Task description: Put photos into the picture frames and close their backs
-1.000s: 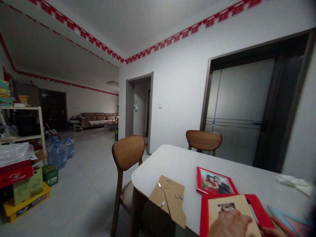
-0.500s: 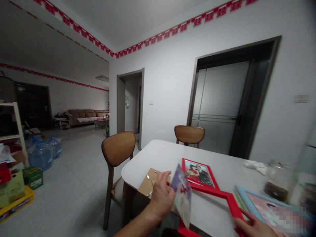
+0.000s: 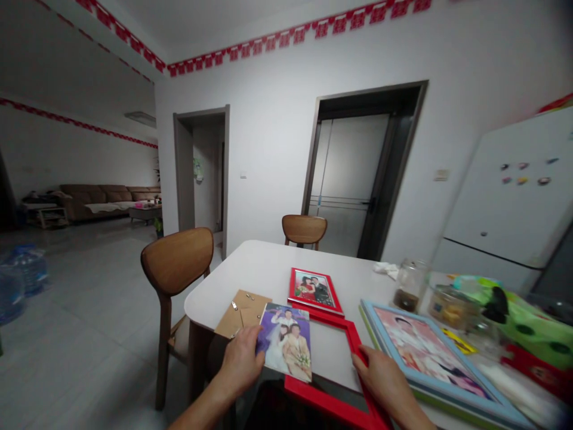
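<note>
My left hand (image 3: 244, 358) is closed on the left edge of a photo print (image 3: 286, 343) with a purple background. The print lies over the left part of an empty red picture frame (image 3: 353, 337), which juts past the table's near edge. Fingers of my right hand (image 3: 380, 373) wrap around the frame's right side. Beneath the print and to its left, a brown backing board (image 3: 244, 304) with metal clips rests on the table. Behind them lies a smaller red framed photo (image 3: 316, 289).
A blue framed picture (image 3: 425, 352) lies on a green-edged one at the right. Beyond are a glass jar (image 3: 409, 286), crumpled tissue (image 3: 385, 269) and a green bag (image 3: 532, 328). Wooden chairs (image 3: 179, 257) stand left of and behind the white table (image 3: 250, 263).
The view has swung right. My left hand has turned the photo print from nearly edge-on to facing me, above the red frame. My right hand stays on the frame's right side.
</note>
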`<state>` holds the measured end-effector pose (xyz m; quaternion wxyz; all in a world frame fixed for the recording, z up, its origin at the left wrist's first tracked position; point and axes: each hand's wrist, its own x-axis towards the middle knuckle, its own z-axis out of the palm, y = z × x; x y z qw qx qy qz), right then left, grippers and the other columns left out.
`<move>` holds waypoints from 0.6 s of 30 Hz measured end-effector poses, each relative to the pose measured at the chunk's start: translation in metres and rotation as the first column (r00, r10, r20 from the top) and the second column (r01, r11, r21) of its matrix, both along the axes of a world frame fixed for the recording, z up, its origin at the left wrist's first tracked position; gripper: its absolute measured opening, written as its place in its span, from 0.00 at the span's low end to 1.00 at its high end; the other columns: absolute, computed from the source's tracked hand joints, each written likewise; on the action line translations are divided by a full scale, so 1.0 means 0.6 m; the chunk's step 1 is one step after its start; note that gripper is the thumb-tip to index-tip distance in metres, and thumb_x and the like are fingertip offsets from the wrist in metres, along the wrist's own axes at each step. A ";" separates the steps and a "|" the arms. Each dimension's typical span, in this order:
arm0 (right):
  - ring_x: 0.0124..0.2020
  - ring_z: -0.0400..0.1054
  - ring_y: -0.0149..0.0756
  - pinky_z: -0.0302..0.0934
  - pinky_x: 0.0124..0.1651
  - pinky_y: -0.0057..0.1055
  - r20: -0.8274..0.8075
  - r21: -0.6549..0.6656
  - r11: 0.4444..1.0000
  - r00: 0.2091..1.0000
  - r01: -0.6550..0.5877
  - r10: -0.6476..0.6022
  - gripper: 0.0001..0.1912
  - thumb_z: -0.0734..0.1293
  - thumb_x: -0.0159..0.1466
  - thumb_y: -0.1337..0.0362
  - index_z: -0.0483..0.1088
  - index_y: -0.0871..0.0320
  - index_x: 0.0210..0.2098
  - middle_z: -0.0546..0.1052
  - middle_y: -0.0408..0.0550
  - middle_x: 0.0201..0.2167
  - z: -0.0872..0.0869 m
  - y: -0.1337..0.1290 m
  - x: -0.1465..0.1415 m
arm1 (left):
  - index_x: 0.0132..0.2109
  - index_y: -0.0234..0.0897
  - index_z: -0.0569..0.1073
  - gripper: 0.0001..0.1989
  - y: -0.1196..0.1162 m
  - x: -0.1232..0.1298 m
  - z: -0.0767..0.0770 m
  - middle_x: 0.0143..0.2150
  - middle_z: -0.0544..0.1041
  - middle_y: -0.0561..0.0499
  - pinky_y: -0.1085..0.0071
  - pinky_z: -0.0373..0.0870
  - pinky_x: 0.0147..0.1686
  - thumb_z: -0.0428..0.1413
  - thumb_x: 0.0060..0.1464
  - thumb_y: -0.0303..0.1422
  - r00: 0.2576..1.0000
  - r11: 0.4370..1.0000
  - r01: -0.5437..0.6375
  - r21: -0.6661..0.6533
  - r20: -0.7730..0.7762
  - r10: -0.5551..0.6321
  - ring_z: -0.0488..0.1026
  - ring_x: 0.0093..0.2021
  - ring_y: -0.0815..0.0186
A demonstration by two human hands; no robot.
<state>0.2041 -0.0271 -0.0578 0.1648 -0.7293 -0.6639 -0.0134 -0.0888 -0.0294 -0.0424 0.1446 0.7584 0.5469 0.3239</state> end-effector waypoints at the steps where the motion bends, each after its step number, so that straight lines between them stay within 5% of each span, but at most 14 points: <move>1: 0.34 0.69 0.42 0.57 0.36 0.31 -0.006 0.007 1.000 1.000 -0.001 0.001 0.18 0.51 0.57 0.62 0.70 0.61 0.30 0.75 0.56 0.30 -0.001 0.000 0.000 | 0.49 0.37 0.64 0.23 -0.003 0.001 -0.001 0.48 0.68 0.49 0.68 0.55 0.50 0.48 0.42 0.25 0.999 1.000 0.007 0.010 -0.039 -0.007 0.62 0.49 0.62; 10: 0.38 0.69 0.42 0.58 0.40 0.31 -0.064 0.042 0.999 0.997 0.035 -0.032 0.19 0.53 0.56 0.63 0.70 0.64 0.38 0.75 0.57 0.35 -0.009 0.004 0.004 | 0.53 0.37 0.61 0.30 -0.019 0.035 -0.016 0.56 0.59 0.46 0.59 0.42 0.56 0.50 0.38 0.24 0.936 0.969 0.246 0.022 -0.265 -0.231 0.52 0.57 0.58; 14: 0.36 0.69 0.41 0.59 0.40 0.31 -0.074 0.080 0.997 0.997 0.014 -0.008 0.18 0.54 0.54 0.63 0.70 0.64 0.37 0.75 0.57 0.34 -0.016 0.006 0.009 | 0.53 0.37 0.62 0.24 -0.001 0.053 -0.036 0.56 0.60 0.44 0.58 0.47 0.55 0.47 0.46 0.23 0.917 0.959 0.277 0.059 -0.316 -0.245 0.54 0.57 0.58; 18: 0.40 0.67 0.44 0.57 0.46 0.36 -0.135 0.283 0.959 0.990 -0.007 0.047 0.16 0.59 0.49 0.61 0.71 0.61 0.33 0.74 0.56 0.37 -0.004 0.008 -0.003 | 0.51 0.35 0.65 0.20 0.019 0.051 -0.025 0.54 0.64 0.43 0.60 0.54 0.53 0.44 0.50 0.26 0.958 0.956 0.261 0.131 -0.161 -0.239 0.59 0.54 0.58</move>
